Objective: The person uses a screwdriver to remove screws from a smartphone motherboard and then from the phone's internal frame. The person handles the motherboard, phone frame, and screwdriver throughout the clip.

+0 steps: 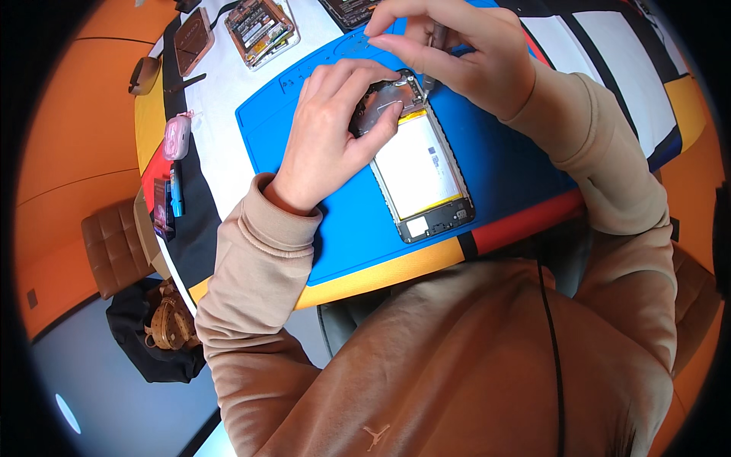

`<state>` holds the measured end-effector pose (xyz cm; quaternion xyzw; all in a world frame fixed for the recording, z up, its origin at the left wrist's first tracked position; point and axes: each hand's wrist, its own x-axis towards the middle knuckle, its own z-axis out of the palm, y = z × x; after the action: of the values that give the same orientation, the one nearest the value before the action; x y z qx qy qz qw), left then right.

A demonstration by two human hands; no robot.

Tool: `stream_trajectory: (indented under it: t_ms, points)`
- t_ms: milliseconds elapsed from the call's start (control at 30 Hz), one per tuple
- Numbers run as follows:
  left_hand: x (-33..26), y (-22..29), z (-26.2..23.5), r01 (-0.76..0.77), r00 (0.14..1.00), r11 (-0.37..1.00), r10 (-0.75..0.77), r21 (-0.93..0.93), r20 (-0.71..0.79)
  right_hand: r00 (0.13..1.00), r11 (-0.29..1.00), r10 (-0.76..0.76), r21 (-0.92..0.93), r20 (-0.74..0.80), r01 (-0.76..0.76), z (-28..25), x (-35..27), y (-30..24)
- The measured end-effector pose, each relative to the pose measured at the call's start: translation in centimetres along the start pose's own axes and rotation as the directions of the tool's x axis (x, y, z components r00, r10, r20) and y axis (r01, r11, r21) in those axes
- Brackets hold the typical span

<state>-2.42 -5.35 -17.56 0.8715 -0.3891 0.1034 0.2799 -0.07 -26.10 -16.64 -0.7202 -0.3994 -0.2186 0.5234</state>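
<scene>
An opened phone (426, 164) lies on a blue work mat (350, 236), its white battery showing and its lower end toward me. My left hand (327, 126) grips the upper end, thumb and fingers curled over a shiny dark plate (378, 109) there. Above the phone's top right corner is my right hand (464, 53), with thumb and forefinger tips almost together. Whether anything tiny sits between those tips I cannot make out. A slim grey screwdriver-like tool (429, 82) is held in the right hand, pointing down at the phone's edge.
Beyond the mat lie another opened phone (261, 32) and a brown-framed phone (193, 42). Along the table's left side are sunglasses (145, 75), a pink case (177, 137) and a blue pen-like item (177, 190). A black cable (550, 343) hangs down my front.
</scene>
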Motion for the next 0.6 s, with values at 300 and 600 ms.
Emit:
stream_trajectory:
  t_ms: [300, 600]
  points:
    - [0.07, 0.15, -0.13, -0.002, 1.0, 1.0, 0.002, 0.01, 0.013, 0.999, 0.999, -0.03, -0.028, -0.016, 0.03, -0.05, -0.08, 0.01]
    - [0.05, -0.02, 0.07, -0.006, 1.0, 1.0, 0.006, -0.013, -0.011, 0.996, 0.993, -0.079, -0.087, -0.044, 0.075, -0.09, 0.03, -0.2]
